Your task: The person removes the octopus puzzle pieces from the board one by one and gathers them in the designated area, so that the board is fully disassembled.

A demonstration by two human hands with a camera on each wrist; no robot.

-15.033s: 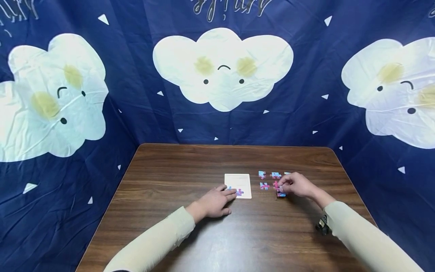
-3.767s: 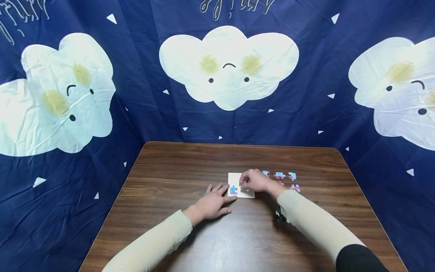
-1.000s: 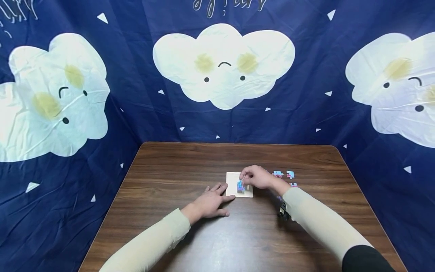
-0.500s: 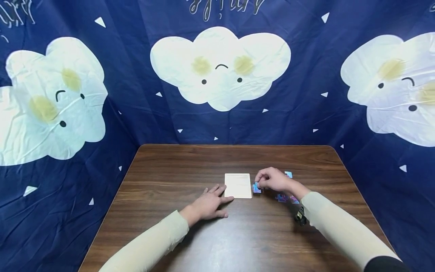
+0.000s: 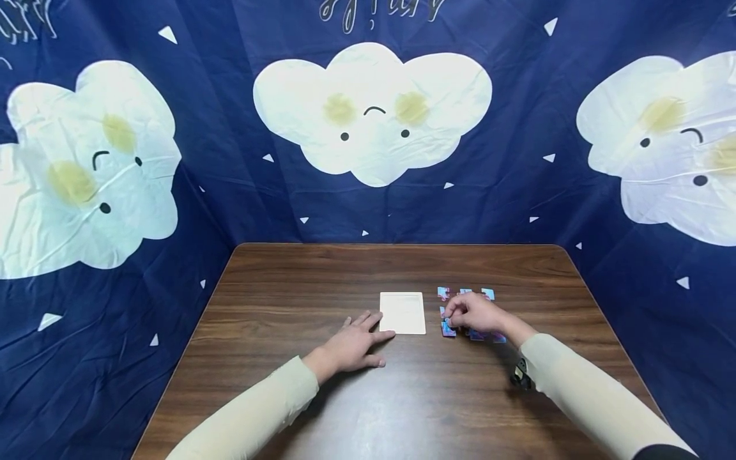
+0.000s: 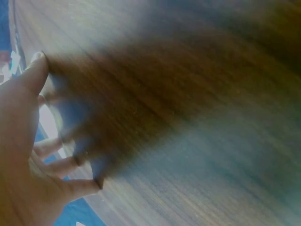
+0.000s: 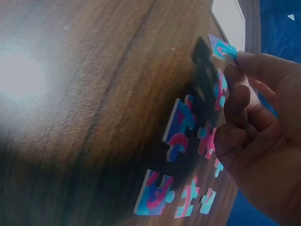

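My right hand (image 5: 474,313) pinches a blue and pink jigsaw piece (image 7: 221,47) between thumb and fingertip, at the near left corner of a group of pieces. In the right wrist view it is tilted, with its shadow on the table beside it. Several other jigsaw pieces (image 7: 178,122) lie in rows under and beyond the hand, which partly hides them in the head view. To their left lies a square white puzzle tray (image 5: 402,313), its floor showing. My left hand (image 5: 351,345) rests on the table, fingers spread, fingertips at the tray's left and near edges.
The brown wood-grain table (image 5: 299,275) has rounded far corners. A dark blue cloth (image 5: 379,211) with cloud prints hangs behind it and along both sides. A black device (image 5: 521,375) sits at the right wrist.
Earlier, pieces lay in the tray. About a second ago the right hand held the piece over the tray; it has since carried it right to the group. The left hand stays at the tray.
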